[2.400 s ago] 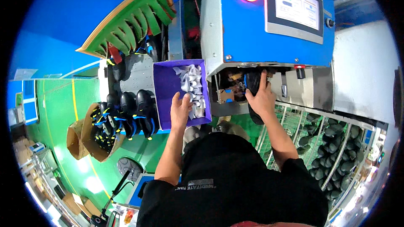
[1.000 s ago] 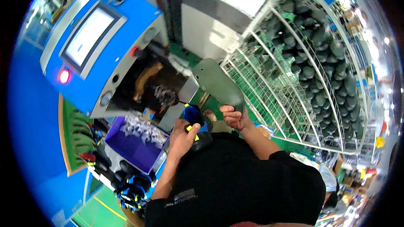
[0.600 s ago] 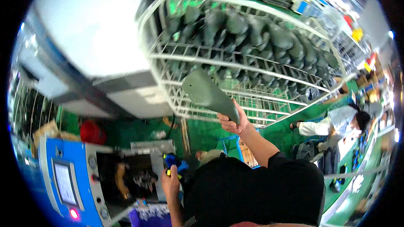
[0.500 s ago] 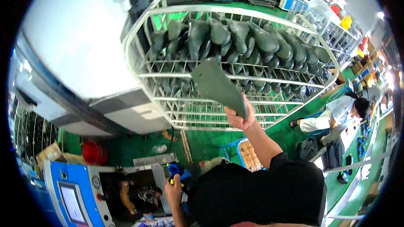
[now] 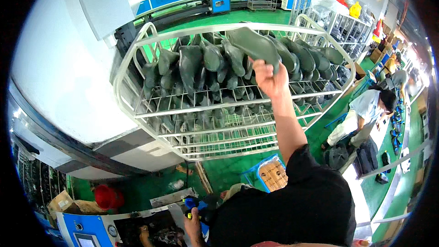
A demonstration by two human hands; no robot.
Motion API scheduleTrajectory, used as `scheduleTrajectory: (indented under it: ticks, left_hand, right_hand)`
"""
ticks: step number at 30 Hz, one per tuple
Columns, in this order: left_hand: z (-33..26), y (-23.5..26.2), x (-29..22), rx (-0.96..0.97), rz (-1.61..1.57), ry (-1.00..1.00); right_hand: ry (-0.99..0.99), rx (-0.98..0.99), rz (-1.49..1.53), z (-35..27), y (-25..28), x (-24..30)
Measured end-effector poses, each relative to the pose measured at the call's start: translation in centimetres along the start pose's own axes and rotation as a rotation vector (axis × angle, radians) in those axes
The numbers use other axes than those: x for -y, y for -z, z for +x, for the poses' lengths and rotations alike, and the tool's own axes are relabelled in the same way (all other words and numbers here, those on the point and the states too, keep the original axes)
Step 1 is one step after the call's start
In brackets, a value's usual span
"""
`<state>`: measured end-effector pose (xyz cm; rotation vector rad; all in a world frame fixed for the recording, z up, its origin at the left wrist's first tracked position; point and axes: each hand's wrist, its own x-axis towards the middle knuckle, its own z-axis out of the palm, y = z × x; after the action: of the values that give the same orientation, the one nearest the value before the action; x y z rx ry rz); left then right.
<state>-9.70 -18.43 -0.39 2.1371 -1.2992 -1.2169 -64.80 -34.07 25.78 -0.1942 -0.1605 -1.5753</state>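
Raised over the top shelf of a white metal rack (image 5: 120, 82), my right hand (image 5: 271, 78) is closed round the narrow end of a dark green shoe last (image 5: 254, 45). Its broad end points up and to the left, above a row of similar lasts (image 5: 190, 61) on that shelf. Low down near my body, my left hand (image 5: 193, 224) is closed on a dark shoe (image 5: 206, 210) with blue and yellow-green parts. My black-clad body covers some of that shoe.
A blue machine (image 5: 82, 224) with a small screen stands at the lower left, near a red bucket (image 5: 109, 197). A blue stool (image 5: 273, 174) with a patterned top is below the rack. At the right a seated person (image 5: 366, 110) works beside a line of shoes.
My right hand has carried the shoe last upward and away from me, to the rack's top shelf. The view has shifted; my left hand still holds the shoe low by my body.
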Motion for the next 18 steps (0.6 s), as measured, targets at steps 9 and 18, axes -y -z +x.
scheduleTrajectory:
  ticks: [9, 18]
  left_hand:
    - [-4.3, 3.2, 0.6, -0.058, -0.218, 0.177]
    - [-15.6, 9.0, 14.3, -0.246, -1.517, 0.219]
  right_hand:
    - [0.265, -0.439, -0.462, 4.9, 0.5, 1.3]
    - [0.968, -0.422, -2.505, -0.6, 7.2, -17.3]
